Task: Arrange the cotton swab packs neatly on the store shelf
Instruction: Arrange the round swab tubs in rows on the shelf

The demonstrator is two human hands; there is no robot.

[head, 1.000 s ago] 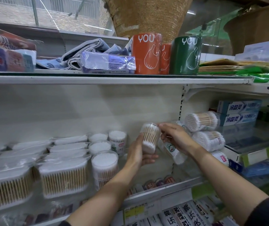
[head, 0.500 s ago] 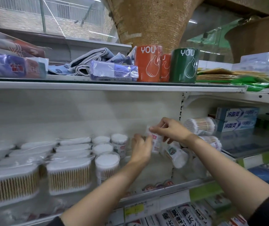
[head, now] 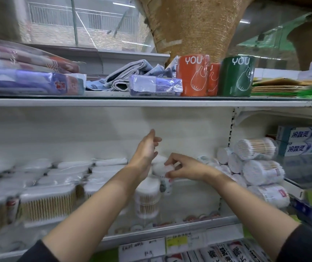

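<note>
A round tub of cotton swabs (head: 160,168) stands upright on the middle shelf (head: 170,230). My right hand (head: 183,168) pinches its top with curled fingers. My left hand (head: 146,150) hovers just left of it, fingers relaxed and holding nothing. A taller swab tub (head: 147,199) stands in front. Flat swab packs (head: 45,203) fill the shelf's left part. Several bagged swab rolls (head: 255,163) lie piled at the right.
The upper shelf (head: 151,102) carries orange and green YOU rolls (head: 193,75), folded cloths and wrapped packs. Toothpaste boxes (head: 302,140) stand at the far right. Price tags (head: 142,248) hang on the shelf's front edge.
The tub went from tilted between both hands to upright on the shelf. My left hand has let go and lifted away. My right hand still holds the tub's top.
</note>
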